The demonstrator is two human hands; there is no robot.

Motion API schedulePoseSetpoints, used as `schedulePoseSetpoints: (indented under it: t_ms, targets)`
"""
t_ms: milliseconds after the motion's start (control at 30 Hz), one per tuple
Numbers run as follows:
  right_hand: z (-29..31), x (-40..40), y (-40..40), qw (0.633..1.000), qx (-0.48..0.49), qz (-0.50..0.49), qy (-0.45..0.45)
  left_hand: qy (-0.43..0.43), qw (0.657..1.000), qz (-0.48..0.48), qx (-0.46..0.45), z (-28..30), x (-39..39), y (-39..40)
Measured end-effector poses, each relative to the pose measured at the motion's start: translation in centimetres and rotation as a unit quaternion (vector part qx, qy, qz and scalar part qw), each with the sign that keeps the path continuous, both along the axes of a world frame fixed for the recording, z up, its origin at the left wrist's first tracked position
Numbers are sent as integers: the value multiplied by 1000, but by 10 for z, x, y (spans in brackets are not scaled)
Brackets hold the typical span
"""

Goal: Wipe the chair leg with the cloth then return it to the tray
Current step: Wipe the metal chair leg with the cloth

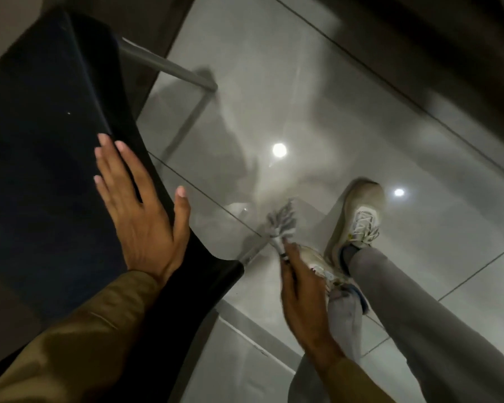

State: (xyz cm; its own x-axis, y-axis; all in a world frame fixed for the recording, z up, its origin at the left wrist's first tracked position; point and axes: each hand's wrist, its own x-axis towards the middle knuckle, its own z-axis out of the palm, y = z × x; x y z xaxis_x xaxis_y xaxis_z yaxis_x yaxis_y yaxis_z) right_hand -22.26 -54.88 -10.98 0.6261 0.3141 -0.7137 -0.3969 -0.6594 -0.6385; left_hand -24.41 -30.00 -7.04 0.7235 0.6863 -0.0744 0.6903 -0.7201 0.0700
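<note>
Below, right hand [300, 289] grips cloth [282, 225]; left hand [140, 210] flat on chair seat [41, 141].

Open tiled floor [317, 112] lies beyond the near chair leg [252, 251] — unobstructed toward the far chair leg [169, 66]. The dark chair seat [41, 141] blocks the left side. Two shoes [358, 216] and trouser legs crowd the right — little clearance there.

Floor tiles [317, 82] glossy; chair seat [41, 141] matt fabric; chair leg [169, 66] brushed metal.
</note>
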Motion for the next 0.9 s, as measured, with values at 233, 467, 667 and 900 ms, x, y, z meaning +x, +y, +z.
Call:
schedulePoseSetpoints:
  t_ms: [233, 467, 667, 900]
  targets:
    - [12, -50, 26, 974, 129, -57, 175, -29, 1000, -3, 0, -3, 0, -2]
    - [-59, -65, 35, 967, 75, -138, 199, -50, 998, 2, 22, -9, 0, -6]
    - [-104, -38, 46, 932, 52, -210, 292, -55, 998, -5, 25, -13, -2, -3]
    - [-12, -54, 32, 936, 160, -167, 265, -39, 999, 5, 12, -10, 1, -3]
